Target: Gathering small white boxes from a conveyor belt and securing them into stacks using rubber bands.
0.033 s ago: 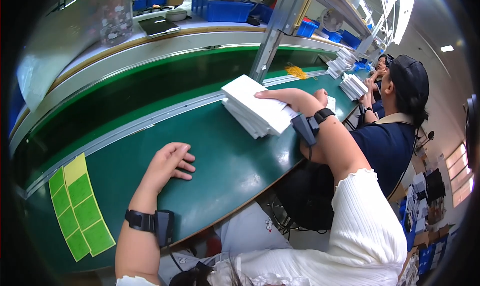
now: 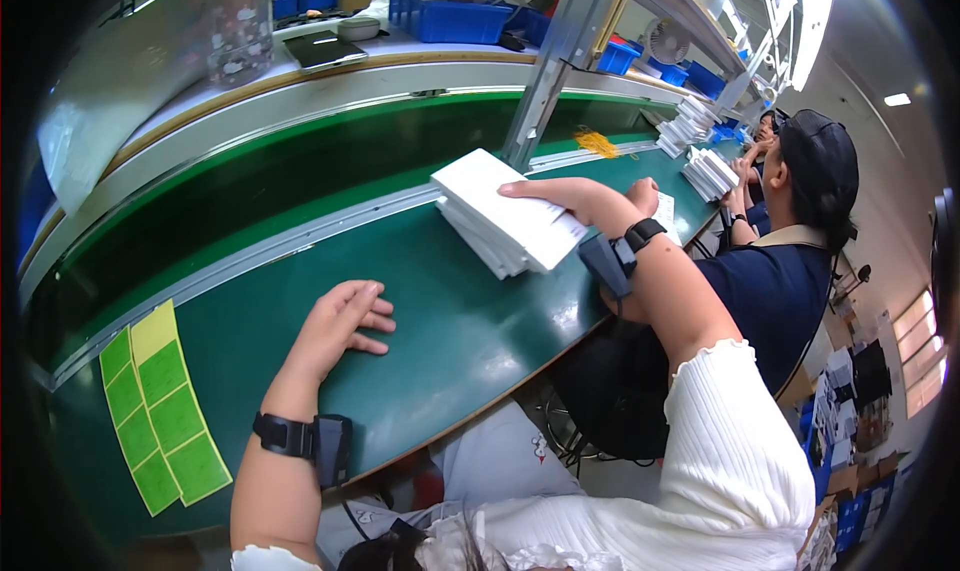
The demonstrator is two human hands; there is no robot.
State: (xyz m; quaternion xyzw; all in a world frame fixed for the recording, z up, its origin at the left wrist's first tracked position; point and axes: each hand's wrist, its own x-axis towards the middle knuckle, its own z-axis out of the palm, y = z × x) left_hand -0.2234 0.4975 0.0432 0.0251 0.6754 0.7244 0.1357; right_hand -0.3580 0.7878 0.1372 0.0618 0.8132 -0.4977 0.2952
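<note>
A stack of flat white boxes (image 2: 490, 196) rests on the green tabletop (image 2: 440, 341), its layers fanned and uneven. My right hand (image 2: 565, 196) grips the stack at its right end, thumb laid across the top box; the other fingers are hidden. Over the table to the left hovers my left hand (image 2: 350, 319), open and holding nothing, fingers loosely curled and apart. Further left lies a sheet of green square labels (image 2: 170, 401) on yellow backing, with one square at the top bare.
More white boxes (image 2: 708, 174) are piled farther along the bench, near a co-worker in a dark cap (image 2: 815, 161). Yellow bands (image 2: 597, 143) lie by a metal post (image 2: 540, 91). Blue bins (image 2: 450, 19) and a dark flat device (image 2: 325, 49) occupy the shelf above.
The stack of white boxes has slid slightly left with my right hand on it. My left hand has barely moved.
</note>
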